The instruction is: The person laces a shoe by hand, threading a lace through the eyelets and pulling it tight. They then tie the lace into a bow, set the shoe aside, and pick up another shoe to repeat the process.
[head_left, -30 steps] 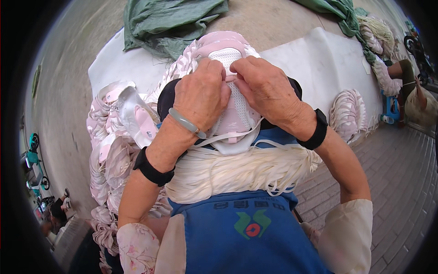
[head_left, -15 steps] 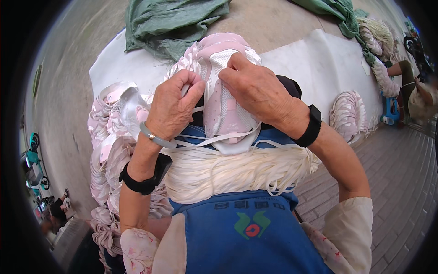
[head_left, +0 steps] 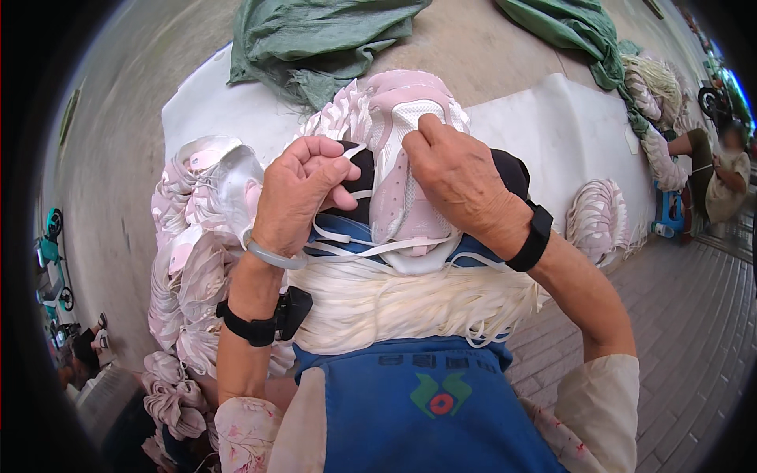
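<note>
A pink and white mesh shoe upper (head_left: pixel 397 195) rests toe-up across my lap, with a white shoelace (head_left: pixel 420 243) running over its near end. My right hand (head_left: pixel 453 169) is closed in a pinch at the right side of its mesh; the fingertips are partly hidden. Beside the upper's left edge, my left hand (head_left: pixel 303 185) has its fingers curled around a length of the white lace, whose end sticks up past the fingers. A thick bundle of cream laces (head_left: pixel 402 303) lies across my lap, over the blue apron (head_left: pixel 371 410).
Stacked pink and white uppers (head_left: pixel 185 268) are piled at the left, and another stack (head_left: pixel 598 217) lies on the white sheet (head_left: pixel 552 142) at right. Green cloth (head_left: pixel 315 39) is bunched at the far side. A seated person (head_left: pixel 729 173) is at far right.
My left hand's fingers have loosened and spread somewhat, and a lace end now shows above them. The right hand stays on the upper. The whole view has shifted slightly.
</note>
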Demonstrator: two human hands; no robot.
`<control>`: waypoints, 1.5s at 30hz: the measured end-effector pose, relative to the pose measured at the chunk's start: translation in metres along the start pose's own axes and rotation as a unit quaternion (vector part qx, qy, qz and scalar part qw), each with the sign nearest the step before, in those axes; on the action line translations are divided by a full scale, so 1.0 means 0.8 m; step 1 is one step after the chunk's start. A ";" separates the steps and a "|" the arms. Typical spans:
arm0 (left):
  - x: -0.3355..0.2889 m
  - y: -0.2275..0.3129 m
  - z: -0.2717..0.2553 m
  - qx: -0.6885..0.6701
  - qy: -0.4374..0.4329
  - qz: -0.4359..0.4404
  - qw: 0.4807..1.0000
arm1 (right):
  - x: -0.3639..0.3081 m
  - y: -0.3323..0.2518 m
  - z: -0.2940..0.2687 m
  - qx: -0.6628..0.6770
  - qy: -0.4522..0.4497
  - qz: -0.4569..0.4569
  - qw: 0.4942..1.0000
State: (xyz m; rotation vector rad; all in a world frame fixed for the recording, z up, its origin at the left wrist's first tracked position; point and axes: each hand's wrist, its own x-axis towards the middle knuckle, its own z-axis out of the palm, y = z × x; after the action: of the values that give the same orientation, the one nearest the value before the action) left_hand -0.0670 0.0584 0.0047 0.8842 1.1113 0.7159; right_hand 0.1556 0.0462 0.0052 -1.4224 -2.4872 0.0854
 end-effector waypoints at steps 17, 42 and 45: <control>-0.073 0.024 0.009 -0.266 -0.180 -0.038 0.946 | -0.046 -0.053 -0.088 0.677 -0.311 0.205 0.635; -0.113 0.008 0.052 0.027 -0.127 -0.061 0.990 | -0.055 -0.047 -0.063 0.835 -0.153 0.193 0.491; -0.111 0.001 0.059 0.036 -0.095 -0.004 0.995 | -0.053 -0.047 -0.066 0.819 -0.138 0.191 0.523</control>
State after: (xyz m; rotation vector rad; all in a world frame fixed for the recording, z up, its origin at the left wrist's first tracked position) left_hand -0.0480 -0.0274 0.0536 0.9886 0.9744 0.5754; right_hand 0.1585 -0.0137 0.0541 -0.7893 -0.9092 2.1070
